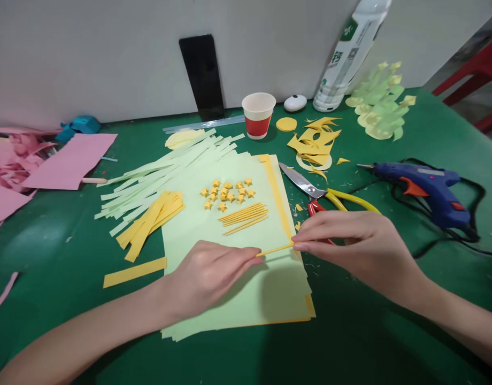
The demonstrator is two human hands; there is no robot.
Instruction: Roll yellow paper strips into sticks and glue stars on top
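Note:
A thin rolled yellow paper stick [276,249] is stretched between my two hands, a little above the pale green paper sheets [206,310]. My left hand [209,275] pinches its left end between thumb and fingers. At the other end, my right hand [350,246] pinches it the same way. Beyond my hands, several similar rolled sticks [244,215] lie in a row on the paper. Small folded yellow paper stars [223,195] are grouped just behind them. Scissors [306,184] with red and yellow handles lie beside the sheets, partly hidden by my right hand.
Yellow strips [153,219] and light green strips [150,182] lie left, with pink paper [73,160] farther out. A paper cup [259,115], phone [202,77] and bottle [346,59] stand along the back. On the right are yellow scraps [316,141], a paper plant [382,107] and a corded glue gun [426,190].

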